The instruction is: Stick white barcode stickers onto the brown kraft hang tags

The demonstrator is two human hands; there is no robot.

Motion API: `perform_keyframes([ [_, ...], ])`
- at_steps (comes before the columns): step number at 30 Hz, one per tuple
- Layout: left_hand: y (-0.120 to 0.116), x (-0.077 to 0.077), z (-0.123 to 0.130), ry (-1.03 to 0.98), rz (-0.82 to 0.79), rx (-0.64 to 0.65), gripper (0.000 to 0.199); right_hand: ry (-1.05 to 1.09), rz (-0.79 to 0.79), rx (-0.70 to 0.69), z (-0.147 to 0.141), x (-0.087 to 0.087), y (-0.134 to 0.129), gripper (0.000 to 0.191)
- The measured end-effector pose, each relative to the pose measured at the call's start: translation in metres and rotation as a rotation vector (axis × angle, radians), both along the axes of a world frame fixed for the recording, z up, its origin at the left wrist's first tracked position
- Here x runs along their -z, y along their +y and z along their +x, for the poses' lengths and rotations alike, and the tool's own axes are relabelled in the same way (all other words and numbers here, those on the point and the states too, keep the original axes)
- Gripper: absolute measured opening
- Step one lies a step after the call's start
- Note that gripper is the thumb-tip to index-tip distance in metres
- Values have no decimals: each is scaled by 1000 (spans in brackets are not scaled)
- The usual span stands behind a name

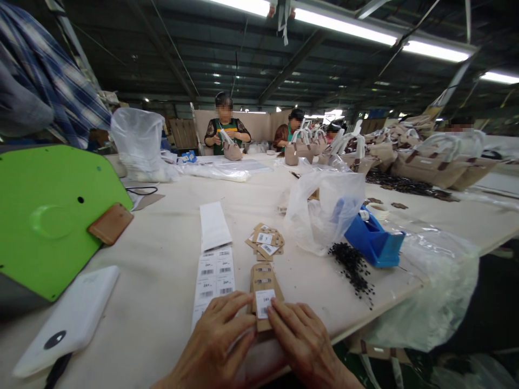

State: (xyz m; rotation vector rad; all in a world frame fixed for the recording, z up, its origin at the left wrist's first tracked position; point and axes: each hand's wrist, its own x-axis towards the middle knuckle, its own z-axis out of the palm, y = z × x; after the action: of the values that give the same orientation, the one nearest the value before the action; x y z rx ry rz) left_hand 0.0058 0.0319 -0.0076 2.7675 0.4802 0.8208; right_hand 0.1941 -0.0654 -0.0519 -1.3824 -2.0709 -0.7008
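Note:
Near the table's front edge, a kraft-paper tag [263, 325] with a white barcode label [264, 303] on its face lies on more brown tags [263, 273]. My left hand [221, 337] touches the tag's left edge, its fingers outstretched and the thumb apart. From the right, my right hand [302, 335] lies with extended fingers flat on the label's right edge. A sheet of printed barcode stickers [214, 275] lies just beyond my left hand, partly beneath it. Its blank white part [214, 222] reaches away from me. Farther off is a loose pile of labelled tags [265, 240].
At right stand a blue tape dispenser [375, 240], black tag strings [352, 267] and a clear plastic bag [324, 210]. A green-faced machine [52, 216], brown phone [111, 224] and white power bank [68, 321] are at left. Co-workers [227, 129] handle beige handbags [300, 151] beyond.

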Motion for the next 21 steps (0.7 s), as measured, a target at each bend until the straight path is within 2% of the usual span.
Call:
perform_keyframes([
  [2,-3,1,-2,-78,-264,-174,17,4,25,-11,2,-3,-1,36],
  [5,-12,2,4,-86,-891,-368,35,-3,85,-12,2,-10,-3,37],
  [8,-25,2,16,-191,-1470,-384,45,-28,132,11,-3,-18,-6,42],
  [10,-32,2,23,-246,-1674,-347,50,-20,164,13,-9,-21,-7,43],
  [13,-38,4,29,-296,-1793,-252,51,58,227,9,-14,-20,-8,43],
  [18,-41,6,22,-524,-1772,-202,43,94,185,-44,-12,-10,-10,36],
  [21,-44,6,15,-487,-1704,-196,45,356,237,-20,-14,-8,-17,34],
])
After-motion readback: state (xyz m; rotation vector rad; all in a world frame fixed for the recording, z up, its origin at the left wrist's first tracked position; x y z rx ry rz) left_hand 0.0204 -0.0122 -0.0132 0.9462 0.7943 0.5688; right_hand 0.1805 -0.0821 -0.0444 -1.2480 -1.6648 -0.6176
